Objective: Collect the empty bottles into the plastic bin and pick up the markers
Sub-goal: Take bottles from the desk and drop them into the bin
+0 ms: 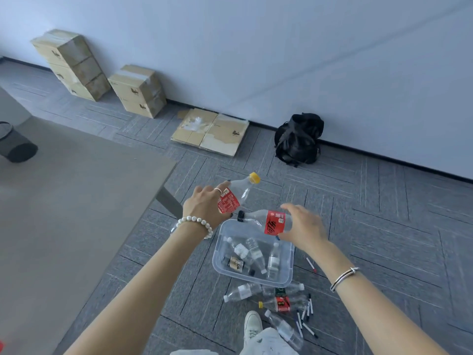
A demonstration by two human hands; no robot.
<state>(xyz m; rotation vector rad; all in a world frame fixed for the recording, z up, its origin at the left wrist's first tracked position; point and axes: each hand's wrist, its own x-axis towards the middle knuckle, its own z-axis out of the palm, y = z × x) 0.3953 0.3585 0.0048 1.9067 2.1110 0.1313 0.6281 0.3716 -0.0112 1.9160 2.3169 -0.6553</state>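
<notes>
I have a bottle in each hand above the bin (220, 262). My right hand (304, 226) pinches the black-capped bottle (266, 221) by its base, its length lying left-right straight over the bin's far edge, so it should drop first. My left hand (204, 206) is wrapped around the yellow-capped bottle (238, 193), farther left of the bin. Markers (305, 319) lie near my shoe.

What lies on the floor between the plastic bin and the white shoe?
In the head view, empty bottles lie on the carpet between the plastic bin and the white shoe.
</notes>
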